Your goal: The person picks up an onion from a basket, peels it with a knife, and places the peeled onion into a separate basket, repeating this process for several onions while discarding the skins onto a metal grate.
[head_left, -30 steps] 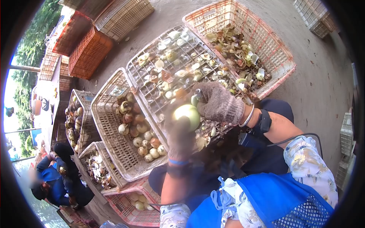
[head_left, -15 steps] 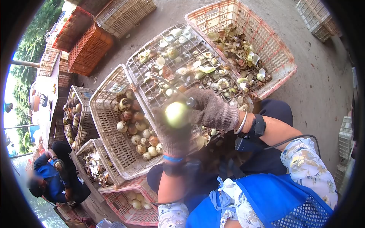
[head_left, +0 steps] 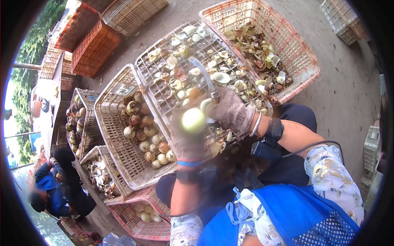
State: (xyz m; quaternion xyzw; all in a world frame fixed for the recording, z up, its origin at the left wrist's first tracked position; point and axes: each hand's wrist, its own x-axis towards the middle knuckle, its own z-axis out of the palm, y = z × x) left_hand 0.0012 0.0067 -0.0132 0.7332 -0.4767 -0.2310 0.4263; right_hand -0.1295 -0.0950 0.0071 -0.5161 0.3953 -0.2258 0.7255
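Note:
My left hand (head_left: 186, 141), in a brown work glove and blurred, is closed around a peeled pale-green onion (head_left: 193, 121). Close beside it on the right, my gloved right hand (head_left: 233, 111) grips a small curved knife (head_left: 202, 75), its blade pointing up and away. A pale curl of onion layer (head_left: 206, 105) shows between the onion and my right hand. Both hands are above an upturned plastic crate (head_left: 143, 61) with a grid surface, strewn with onion trimmings and skins. How the left fingers sit behind the onion is smeared by motion.
Left of the grid stands a crate (head_left: 107, 106) of onions (head_left: 141, 131). A red-white basket (head_left: 301, 61) beyond holds skins. Below left, a pink basket (head_left: 123, 215) contains peeled onions. A co-worker (head_left: 61, 188) sits at far left; orange crates (head_left: 96, 49) are stacked upper left.
My right hand has shifted slightly right and down, and the knife blade now points more upward. The onion moved slightly right, and an onion curl now shows beside it.

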